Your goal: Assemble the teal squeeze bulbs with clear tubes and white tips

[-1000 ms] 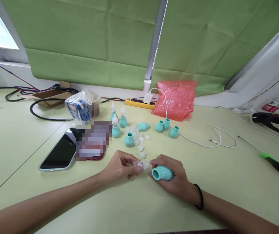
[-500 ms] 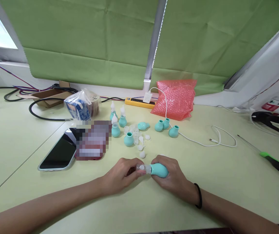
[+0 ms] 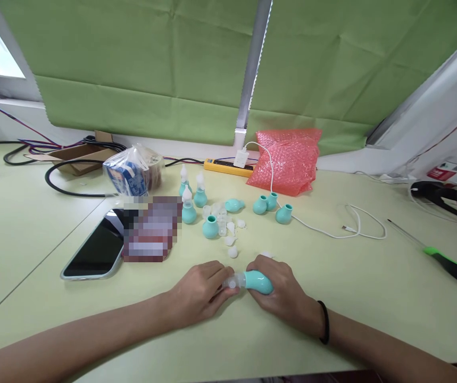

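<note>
Head view: right hand (image 3: 286,291) curled shut around a teal bulb (image 3: 259,281), which lies sideways on the table (image 3: 372,298) near the front edge, about mid-width. Bulb's neck points toward the left hand (image 3: 198,291). Left hand's fingers are pressed together, pinching a clear tip (image 3: 232,282) at the bulb's mouth; tip and bulb touch. Both hands rest on the table, almost meeting. Loose white parts (image 3: 231,240) and spare teal bulbs (image 3: 210,227) sit just behind the hands. Phone (image 3: 92,251) toward the left edge, green-handled screwdriver (image 3: 454,267) toward the right edge, pink bubble wrap (image 3: 286,159) at the back edge.
</note>
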`<state>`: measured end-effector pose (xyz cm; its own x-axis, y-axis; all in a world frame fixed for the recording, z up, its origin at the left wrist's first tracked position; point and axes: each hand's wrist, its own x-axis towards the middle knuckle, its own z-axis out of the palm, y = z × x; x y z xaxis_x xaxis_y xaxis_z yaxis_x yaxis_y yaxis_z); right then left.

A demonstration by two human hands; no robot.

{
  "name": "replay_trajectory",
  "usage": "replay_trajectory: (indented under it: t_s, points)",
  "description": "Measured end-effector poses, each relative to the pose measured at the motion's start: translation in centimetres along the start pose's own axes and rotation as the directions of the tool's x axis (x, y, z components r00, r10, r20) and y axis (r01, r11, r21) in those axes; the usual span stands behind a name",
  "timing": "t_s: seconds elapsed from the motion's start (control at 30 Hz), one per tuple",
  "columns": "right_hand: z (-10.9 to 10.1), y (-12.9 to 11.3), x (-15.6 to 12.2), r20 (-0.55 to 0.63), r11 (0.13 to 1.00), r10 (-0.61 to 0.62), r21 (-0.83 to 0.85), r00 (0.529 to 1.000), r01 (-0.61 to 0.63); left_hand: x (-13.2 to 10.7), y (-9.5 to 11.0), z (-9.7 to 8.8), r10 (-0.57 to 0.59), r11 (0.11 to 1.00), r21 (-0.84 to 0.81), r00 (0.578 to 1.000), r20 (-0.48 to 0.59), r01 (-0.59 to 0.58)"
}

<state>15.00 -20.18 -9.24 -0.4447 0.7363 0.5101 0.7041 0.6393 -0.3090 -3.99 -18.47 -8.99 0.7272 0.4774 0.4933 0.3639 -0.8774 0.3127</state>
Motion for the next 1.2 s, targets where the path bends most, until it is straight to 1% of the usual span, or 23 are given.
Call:
replay_trajectory:
  t_s: [0.13, 0.23, 0.3, 0.37, 0.5, 0.57, 0.63, 0.73, 0.8, 0.87, 0.93, 1.0, 1.03, 1.07, 1.13, 1.2]
  points:
    - [0.0, 0.0, 0.1, 0.029, 0.998, 0.013, 0.056, 0.999, -0.015, 0.0, -0.1, 0.3, 0.143, 0.977, 0.166, 0.988, -0.058, -0.132]
    - [-0.1, -0.2, 0.1, 0.038, 0.99, 0.044, 0.131, 0.998, -0.049, 0.0, -0.1, 0.2, 0.238, 0.934, 0.292, 0.968, -0.078, -0.206]
    - [-0.2, -0.4, 0.2, 0.053, 0.981, 0.065, 0.18, 0.996, -0.074, 0.0, 0.0, -0.1, 0.317, 0.881, 0.386, 0.946, -0.058, -0.272]
    - [-0.3, -0.5, 0.2, 0.083, 0.971, 0.083, 0.216, 0.993, -0.099, 0.1, 0.1, -0.4, 0.394, 0.819, 0.461, 0.919, -0.015, -0.343]
    - [-0.5, -0.6, 0.3, 0.16, 0.951, 0.136, 0.255, 0.978, -0.174, 0.3, 0.3, -1.0, 0.517, 0.69, 0.562, 0.854, 0.059, -0.456]
    - [-0.5, -0.6, 0.4, 0.203, 0.939, 0.16, 0.27, 0.966, -0.213, 0.5, 0.4, -1.2, 0.555, 0.624, 0.604, 0.825, 0.105, -0.496]
    - [-0.6, -0.6, 0.4, 0.249, 0.92, 0.18, 0.298, 0.952, -0.252, 0.6, 0.5, -1.4, 0.567, 0.583, 0.623, 0.81, 0.147, -0.521]
    - [-0.6, -0.7, 0.5, 0.302, 0.888, 0.208, 0.341, 0.93, -0.309, 0.6, 0.6, -1.5, 0.567, 0.575, 0.614, 0.805, 0.178, -0.541]
    - [-0.7, -0.7, 0.5, 0.311, 0.878, 0.214, 0.355, 0.926, -0.322, 0.5, 0.5, -1.5, 0.566, 0.592, 0.606, 0.809, 0.156, -0.531]
    - [-0.7, -0.7, 0.5, 0.306, 0.875, 0.208, 0.366, 0.929, -0.317, 0.5, 0.3, -1.4, 0.545, 0.647, 0.573, 0.831, 0.113, -0.503]
    - [-0.7, -0.6, 0.5, 0.306, 0.868, 0.207, 0.381, 0.929, -0.319, 0.5, 0.0, -1.2, 0.471, 0.763, 0.474, 0.88, 0.056, -0.439]
    - [-0.6, -0.6, 0.5, 0.3, 0.856, 0.215, 0.4, 0.929, -0.327, 0.6, -0.2, -1.1, 0.35, 0.9, 0.281, 0.937, -0.013, -0.332]
    - [-0.6, -0.6, 0.6, 0.293, 0.851, 0.219, 0.41, 0.931, -0.329, 0.6, -0.2, -1.0, 0.285, 0.948, 0.159, 0.957, -0.048, -0.274]
    - [-0.6, -0.7, 0.6, 0.287, 0.846, 0.219, 0.42, 0.933, -0.328, 0.6, -0.2, -0.9, 0.224, 0.974, 0.035, 0.971, -0.085, -0.222]
    - [-0.8, -0.8, 0.8, 0.28, 0.841, 0.202, 0.442, 0.938, -0.313, 0.5, 0.0, -0.7, 0.118, 0.975, -0.172, 0.982, -0.149, -0.143]
    - [-1.0, -1.0, 0.9, 0.269, 0.844, 0.171, 0.457, 0.948, -0.282, 0.4, 0.3, -0.5, 0.044, 0.952, -0.287, 0.979, -0.201, -0.102]
